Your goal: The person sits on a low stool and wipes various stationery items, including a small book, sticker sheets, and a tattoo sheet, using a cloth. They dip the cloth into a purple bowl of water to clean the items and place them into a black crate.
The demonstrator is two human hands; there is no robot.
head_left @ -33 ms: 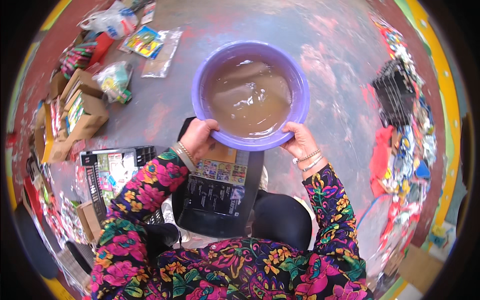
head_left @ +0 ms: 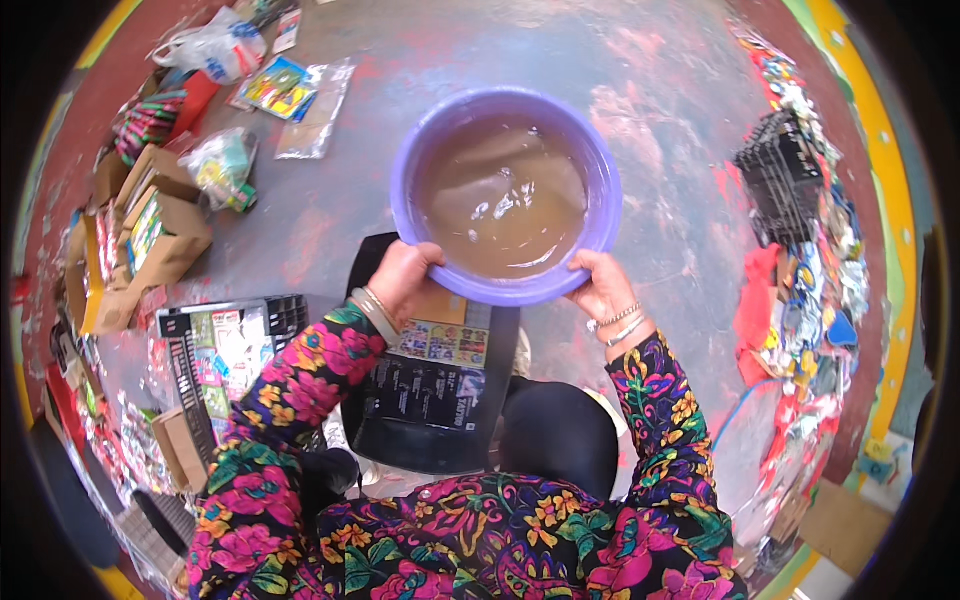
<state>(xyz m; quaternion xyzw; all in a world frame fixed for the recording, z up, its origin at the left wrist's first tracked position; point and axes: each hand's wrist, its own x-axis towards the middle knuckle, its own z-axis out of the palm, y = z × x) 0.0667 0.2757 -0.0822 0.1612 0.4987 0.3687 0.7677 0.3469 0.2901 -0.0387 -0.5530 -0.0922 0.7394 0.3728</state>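
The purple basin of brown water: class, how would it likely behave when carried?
The purple basin is probably heavy, being well filled. The brown water ripples, so it may slosh over. Left hand and right hand grip its near rim.

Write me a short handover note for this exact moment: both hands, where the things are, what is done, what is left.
Left hand: gripping the near-left rim of the purple basin.
Right hand: gripping the near-right rim.
Basin: held up over the floor, filled with murky brown water that is rippling. A black flat pack lies below it, near the lap.
Done: basin lifted and level, no spill visible.
Left: the water is still in the basin; it has not been set down or emptied.
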